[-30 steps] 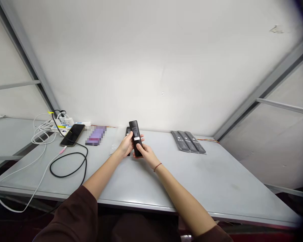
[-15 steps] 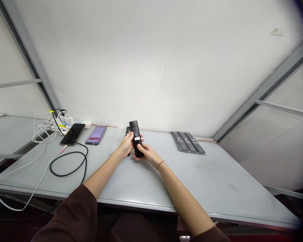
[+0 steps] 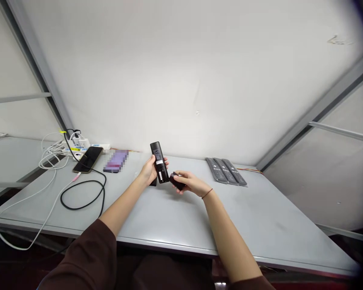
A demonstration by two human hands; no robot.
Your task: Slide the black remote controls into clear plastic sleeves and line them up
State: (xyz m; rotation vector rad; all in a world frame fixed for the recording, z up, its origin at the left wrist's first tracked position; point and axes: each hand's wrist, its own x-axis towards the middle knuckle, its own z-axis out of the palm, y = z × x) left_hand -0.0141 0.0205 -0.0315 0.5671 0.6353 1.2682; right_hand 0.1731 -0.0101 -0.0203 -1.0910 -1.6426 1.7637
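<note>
Black remote control (image 3: 159, 162), white label (image 3: 161, 175), upright in left hand (image 3: 149, 171), fingers (image 3: 165, 162) wrapped round it, right hand (image 3: 192, 183) pinching dark piece (image 3: 177, 181)

The bench (image 3: 278, 217) at lower right offers wide passage as far as the three wrapped remotes (image 3: 226, 172) near the wall (image 3: 181, 80). The black remote (image 3: 159, 162) in the left hand (image 3: 148, 171) stands in the way mid-frame. Further left, the phone (image 3: 87, 159), blurred purple packet (image 3: 115, 161) and looped black cable (image 3: 81, 200) obstruct.
</note>
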